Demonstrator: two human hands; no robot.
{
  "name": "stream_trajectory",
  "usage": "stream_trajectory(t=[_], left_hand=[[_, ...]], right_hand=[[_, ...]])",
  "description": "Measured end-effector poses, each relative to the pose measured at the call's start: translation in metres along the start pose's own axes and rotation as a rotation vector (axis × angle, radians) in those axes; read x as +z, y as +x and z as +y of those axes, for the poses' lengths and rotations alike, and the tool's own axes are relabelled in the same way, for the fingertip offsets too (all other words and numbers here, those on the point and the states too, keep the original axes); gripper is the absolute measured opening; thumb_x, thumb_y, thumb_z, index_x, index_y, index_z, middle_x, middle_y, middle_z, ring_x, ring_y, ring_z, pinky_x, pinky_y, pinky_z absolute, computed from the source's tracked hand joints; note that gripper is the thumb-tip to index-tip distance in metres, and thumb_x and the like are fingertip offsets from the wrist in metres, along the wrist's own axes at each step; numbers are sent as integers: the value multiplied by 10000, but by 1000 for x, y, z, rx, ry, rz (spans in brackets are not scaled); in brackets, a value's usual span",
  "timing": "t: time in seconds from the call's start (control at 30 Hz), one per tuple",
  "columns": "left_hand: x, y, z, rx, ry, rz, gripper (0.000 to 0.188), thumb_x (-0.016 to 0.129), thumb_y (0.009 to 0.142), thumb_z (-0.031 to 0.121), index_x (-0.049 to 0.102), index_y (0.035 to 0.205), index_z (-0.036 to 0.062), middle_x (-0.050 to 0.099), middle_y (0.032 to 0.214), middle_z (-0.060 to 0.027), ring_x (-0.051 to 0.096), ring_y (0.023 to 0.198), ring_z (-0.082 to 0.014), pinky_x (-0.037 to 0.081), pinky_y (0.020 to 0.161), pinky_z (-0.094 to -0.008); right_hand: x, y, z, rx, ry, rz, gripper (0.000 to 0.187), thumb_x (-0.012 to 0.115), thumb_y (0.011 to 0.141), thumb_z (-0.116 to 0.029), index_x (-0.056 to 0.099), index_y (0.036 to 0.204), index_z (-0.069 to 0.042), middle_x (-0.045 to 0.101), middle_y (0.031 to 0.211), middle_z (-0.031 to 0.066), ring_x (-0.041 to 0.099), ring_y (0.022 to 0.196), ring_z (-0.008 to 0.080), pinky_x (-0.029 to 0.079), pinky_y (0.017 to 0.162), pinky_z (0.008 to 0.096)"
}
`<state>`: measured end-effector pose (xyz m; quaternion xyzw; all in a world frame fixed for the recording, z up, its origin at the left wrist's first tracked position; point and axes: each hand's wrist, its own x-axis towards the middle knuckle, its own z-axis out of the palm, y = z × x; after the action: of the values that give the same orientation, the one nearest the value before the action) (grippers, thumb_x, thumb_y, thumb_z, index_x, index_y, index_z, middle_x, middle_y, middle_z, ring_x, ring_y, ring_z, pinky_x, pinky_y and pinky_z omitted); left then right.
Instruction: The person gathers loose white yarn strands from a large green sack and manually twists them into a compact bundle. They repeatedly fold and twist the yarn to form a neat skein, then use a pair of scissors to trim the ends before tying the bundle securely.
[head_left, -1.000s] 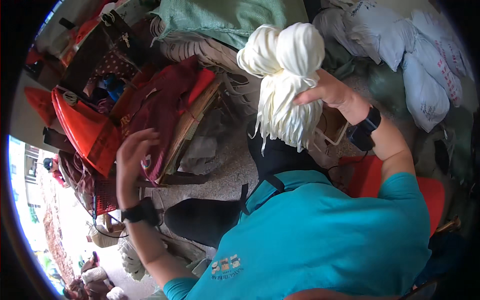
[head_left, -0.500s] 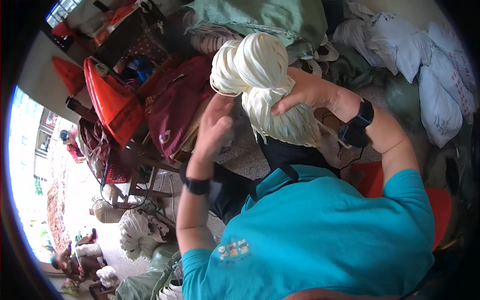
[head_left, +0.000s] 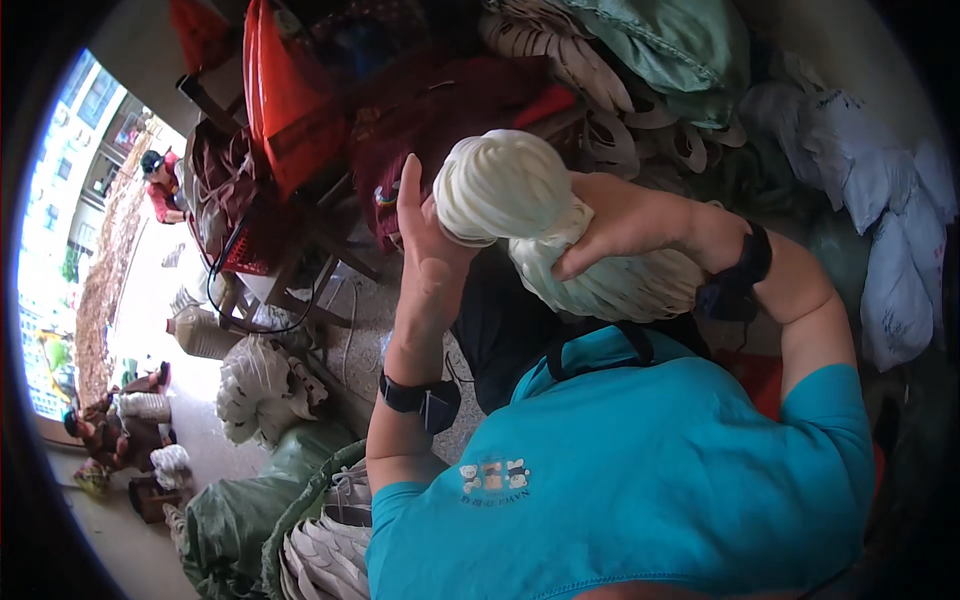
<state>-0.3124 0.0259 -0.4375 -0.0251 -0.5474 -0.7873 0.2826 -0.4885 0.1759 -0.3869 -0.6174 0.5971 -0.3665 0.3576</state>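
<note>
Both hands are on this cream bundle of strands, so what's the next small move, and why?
Probably close the left hand around the bundle's rounded knot. Its fingers are open and only the palm presses the knot's side, while the right hand grips the waist above the loose strands, so one hand alone holds it.

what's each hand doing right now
Left hand: open, flat against the cream-white twisted fibre bundle.
Right hand: closed around the bundle's middle.

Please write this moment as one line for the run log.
left hand: flat against white bundle | right hand: gripping bundle | bundle: raised before chest
</note>
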Motion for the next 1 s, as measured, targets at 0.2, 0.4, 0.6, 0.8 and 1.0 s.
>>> stream_trajectory(t=[0.2,0.4,0.6,0.8,1.0], left_hand=[[-40,-13,-5,30,42,86,1214,820,718,542,70,1573,115,265,1548,-157,359,1413,-323,407,1094,-506],[-90,-14,-40,20,424,301,842,825,750,392,461,1436,64,337,1508,-130,274,1434,-297,297,1150,-463],[-96,-5,-49,85,1046,351,449,841,727,284,727,1113,85,474,1414,-127,273,1397,-290,259,1148,-426],[-70,23,-44,-77,498,458,424,800,784,225,606,1073,-17,653,1067,-85,598,986,-147,489,891,-318],[-67,62,-59,-153,141,403,432,765,830,212,534,1109,-22,640,1009,-82,627,870,-123,523,781,-283]], right_hand=[[14,54,24,191,-167,-141,597,832,650,-222,626,1171,-16,674,1073,141,652,1041,277,496,933,371],[26,92,54,297,-242,-140,701,827,610,-322,592,1169,28,689,1033,178,674,1003,302,514,894,366],[28,95,101,82,-344,-38,778,831,675,-329,507,1300,1,613,1192,185,605,1140,317,471,995,395],[-1,86,98,-99,-189,85,595,778,781,-215,525,1277,-3,576,1202,153,586,1148,274,467,1008,377],[-14,73,83,-129,-179,234,285,725,824,-89,589,1063,-12,593,1008,69,609,952,171,503,863,318]])
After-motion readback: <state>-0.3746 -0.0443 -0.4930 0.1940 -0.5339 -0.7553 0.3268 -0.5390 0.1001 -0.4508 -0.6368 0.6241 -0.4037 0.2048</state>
